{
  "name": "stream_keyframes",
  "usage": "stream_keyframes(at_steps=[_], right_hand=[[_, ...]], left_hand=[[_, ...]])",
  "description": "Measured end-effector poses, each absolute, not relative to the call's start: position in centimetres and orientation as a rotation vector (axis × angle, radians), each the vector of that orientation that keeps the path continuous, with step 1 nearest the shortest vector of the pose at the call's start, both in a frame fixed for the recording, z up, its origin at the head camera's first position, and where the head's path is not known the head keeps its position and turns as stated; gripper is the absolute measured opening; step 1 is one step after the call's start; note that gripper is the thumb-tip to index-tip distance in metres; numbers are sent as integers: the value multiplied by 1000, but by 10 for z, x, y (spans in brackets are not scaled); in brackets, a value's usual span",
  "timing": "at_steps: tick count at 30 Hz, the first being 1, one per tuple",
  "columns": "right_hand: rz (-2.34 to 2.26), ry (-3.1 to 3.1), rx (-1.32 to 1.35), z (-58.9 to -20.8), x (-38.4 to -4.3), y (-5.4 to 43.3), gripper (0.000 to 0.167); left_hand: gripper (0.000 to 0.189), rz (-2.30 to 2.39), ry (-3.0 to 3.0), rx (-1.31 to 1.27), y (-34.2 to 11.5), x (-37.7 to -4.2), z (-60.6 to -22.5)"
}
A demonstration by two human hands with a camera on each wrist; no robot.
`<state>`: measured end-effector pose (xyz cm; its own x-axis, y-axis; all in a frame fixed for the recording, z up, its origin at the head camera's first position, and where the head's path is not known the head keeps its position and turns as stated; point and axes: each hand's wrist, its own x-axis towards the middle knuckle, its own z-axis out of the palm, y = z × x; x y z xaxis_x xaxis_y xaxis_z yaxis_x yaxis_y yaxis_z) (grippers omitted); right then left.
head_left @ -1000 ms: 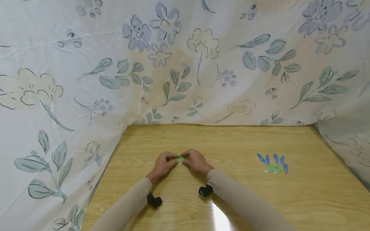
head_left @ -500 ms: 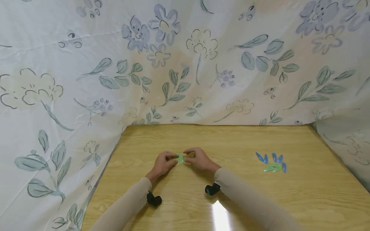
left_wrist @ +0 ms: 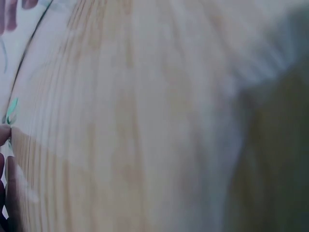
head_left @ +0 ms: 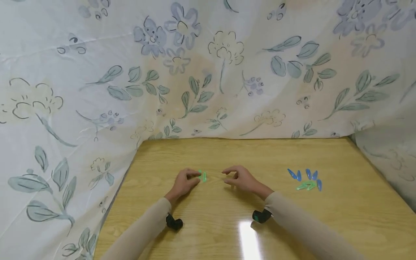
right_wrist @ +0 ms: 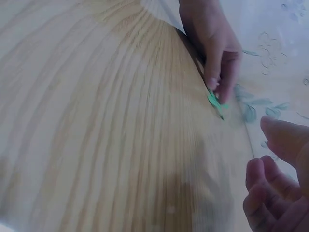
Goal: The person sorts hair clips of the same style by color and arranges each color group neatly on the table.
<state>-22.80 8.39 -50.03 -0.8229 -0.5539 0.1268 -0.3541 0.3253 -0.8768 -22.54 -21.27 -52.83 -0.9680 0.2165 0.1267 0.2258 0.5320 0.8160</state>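
My left hand [head_left: 184,181] rests low over the table, its thumb and fingers pinching a green snap hair clip [head_left: 199,171] that is mostly hidden behind the fingertips. Just to its right a second green hair clip [head_left: 204,176] lies lengthwise on the wood. Farther right, my right hand [head_left: 243,179] hovers with thumb and fingers apart and nothing between them. In the right wrist view, green clip parts [right_wrist: 213,100] show at the left hand's fingertips, while the right hand's fingers [right_wrist: 282,186] are loosely bent and hold nothing.
On the right side of the wooden table [head_left: 269,216] lies a group of several blue hair clips [head_left: 292,174] and green hair clips [head_left: 304,186]. A floral cloth [head_left: 240,108] hangs along the back and both sides of the table.
My right hand has let go at the green clips and moved away to the right, leaving one green clip on the table. The left hand has stayed in place.
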Motion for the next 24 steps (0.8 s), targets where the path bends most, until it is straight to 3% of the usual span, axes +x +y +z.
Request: stream_keyframes(at_steps=[24], right_hand=[[-1436,2543,-754,-478,-195,168,37]], left_hand=[[18,-1428,-2745,-390,-212,-221,-530]])
